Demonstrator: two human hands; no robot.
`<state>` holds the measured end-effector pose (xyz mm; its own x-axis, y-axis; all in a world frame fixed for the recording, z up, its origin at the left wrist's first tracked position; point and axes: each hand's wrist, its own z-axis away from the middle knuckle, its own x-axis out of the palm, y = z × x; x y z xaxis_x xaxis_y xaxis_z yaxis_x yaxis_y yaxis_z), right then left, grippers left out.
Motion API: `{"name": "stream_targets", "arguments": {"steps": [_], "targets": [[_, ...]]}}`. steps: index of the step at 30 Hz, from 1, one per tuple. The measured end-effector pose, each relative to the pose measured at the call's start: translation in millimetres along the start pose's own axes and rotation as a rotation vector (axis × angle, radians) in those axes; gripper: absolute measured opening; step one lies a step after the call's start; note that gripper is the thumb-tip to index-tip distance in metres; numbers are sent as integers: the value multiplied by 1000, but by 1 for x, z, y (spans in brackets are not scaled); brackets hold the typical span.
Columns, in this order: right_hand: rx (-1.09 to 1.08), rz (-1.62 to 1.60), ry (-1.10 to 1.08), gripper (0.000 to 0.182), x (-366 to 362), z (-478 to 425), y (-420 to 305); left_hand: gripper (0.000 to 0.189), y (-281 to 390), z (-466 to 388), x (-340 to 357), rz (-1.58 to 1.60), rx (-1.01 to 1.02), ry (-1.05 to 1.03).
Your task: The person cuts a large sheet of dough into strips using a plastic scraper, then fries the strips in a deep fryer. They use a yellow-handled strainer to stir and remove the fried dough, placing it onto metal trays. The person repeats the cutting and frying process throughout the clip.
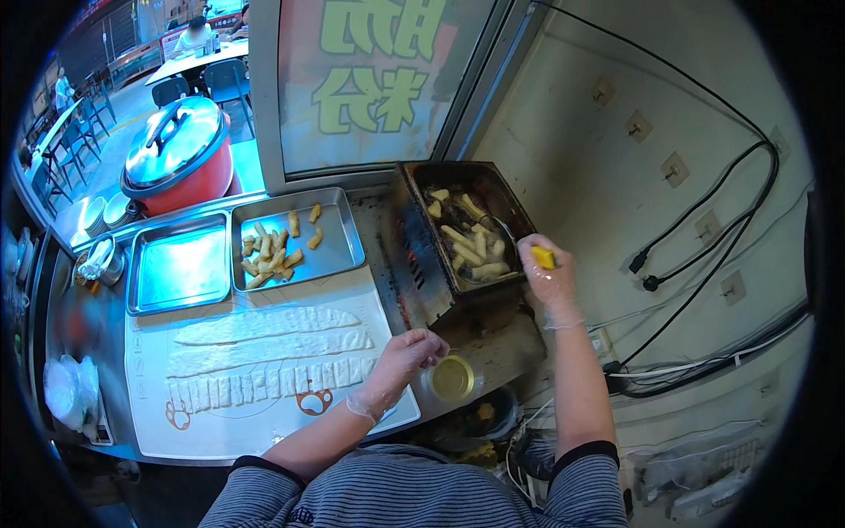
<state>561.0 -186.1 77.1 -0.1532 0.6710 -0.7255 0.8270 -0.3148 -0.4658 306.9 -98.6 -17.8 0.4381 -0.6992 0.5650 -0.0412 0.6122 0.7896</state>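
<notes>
My right hand (549, 272), in a thin clear plastic glove, grips the yellow handle (544, 257) of a wire skimmer (507, 239). Its head sits in the dark, oil-stained fryer (436, 290). Pale dough sticks (476, 247) fry in the bubbling oil, several of them in or around the skimmer. My left hand (416, 350), gloved too, hovers with curled fingers above the front of the counter, nothing visible in it. Just right of it stands a clear cup of yellow oil (452, 378). On the white mat (237, 439) lie two long dough strips (270, 340) and a row of cut dough pieces (270, 385).
Fried dough pieces (270, 254) rest in the right steel tray; another steel tray (178, 264) adjoins it. Beyond the counter stands a red lidded pot (188, 191). Black power cables (709, 244) hang along the right wall. At left are plastic bags (71, 393). People sit outside.
</notes>
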Motion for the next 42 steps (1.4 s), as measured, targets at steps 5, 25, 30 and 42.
{"name": "stream_targets", "arguments": {"steps": [5,25,30,42], "targets": [[593,-560,143,29,-8,-18,44,17,1,0,4,8,10,-24],[663,-1016,350,25,63,-24,56,17,8,4,-7,-44,7,122],[312,-650,22,16,40,-23,50,16,4,-3,-1,-33,9,81],[126,-618,-205,14,-38,6,-31,20,0,-10,-6,-27,14,52]]}}
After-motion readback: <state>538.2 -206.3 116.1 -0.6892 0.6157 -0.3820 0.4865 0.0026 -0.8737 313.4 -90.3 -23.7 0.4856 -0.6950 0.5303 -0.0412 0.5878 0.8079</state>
